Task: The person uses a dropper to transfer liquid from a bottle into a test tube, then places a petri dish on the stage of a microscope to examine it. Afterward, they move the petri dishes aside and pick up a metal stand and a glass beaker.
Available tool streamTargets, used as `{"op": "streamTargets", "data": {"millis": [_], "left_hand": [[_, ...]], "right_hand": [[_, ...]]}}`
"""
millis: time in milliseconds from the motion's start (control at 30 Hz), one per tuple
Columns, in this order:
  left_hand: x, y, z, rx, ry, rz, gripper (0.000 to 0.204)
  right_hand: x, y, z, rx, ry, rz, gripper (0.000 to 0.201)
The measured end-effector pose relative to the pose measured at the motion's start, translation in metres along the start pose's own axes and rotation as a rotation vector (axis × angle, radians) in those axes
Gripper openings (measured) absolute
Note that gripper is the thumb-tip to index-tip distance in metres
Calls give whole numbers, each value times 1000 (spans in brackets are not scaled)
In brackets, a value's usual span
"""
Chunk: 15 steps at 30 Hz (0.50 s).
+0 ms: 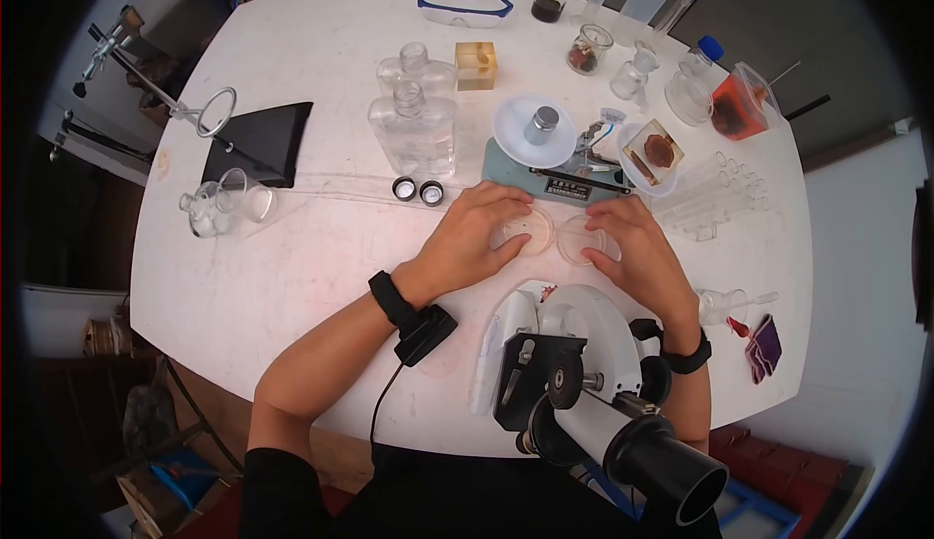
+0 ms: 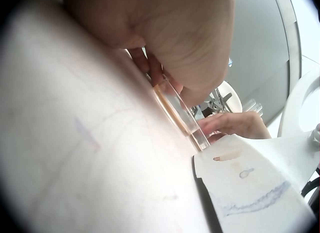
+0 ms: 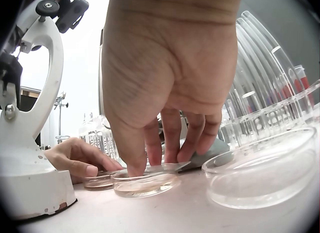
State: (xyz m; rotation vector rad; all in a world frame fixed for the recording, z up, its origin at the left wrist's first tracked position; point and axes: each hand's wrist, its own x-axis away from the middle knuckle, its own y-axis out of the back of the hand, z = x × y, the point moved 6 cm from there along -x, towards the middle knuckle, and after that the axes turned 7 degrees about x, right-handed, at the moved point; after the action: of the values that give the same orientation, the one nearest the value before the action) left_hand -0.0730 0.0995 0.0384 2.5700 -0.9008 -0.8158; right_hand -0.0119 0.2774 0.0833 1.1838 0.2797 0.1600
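Note:
My left hand curves its thumb and fingers round a clear petri dish lying on the white table. In the left wrist view a thin amber layer shows inside this dish. Right beside it, the thumb and fingers of my right hand pinch a second petri dish. Its clear lid sits tilted over the base in the right wrist view, with pale yellowish contents below. An empty-looking glass dish stands to the right of that hand; the hand partly covers it in the head view.
A white microscope stands close in front of me, between my forearms. Beyond my hands is a balance with a metal weight. Test tubes lie at right; clear bottles and two black caps stand left. A stand is farther left.

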Motion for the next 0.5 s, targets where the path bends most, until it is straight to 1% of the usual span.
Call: {"op": "streamTargets", "data": {"millis": [500], "left_hand": [[0,0,1,17,14,-10,28]], "right_hand": [[2,0,-5,9,-21,23,29]]}}
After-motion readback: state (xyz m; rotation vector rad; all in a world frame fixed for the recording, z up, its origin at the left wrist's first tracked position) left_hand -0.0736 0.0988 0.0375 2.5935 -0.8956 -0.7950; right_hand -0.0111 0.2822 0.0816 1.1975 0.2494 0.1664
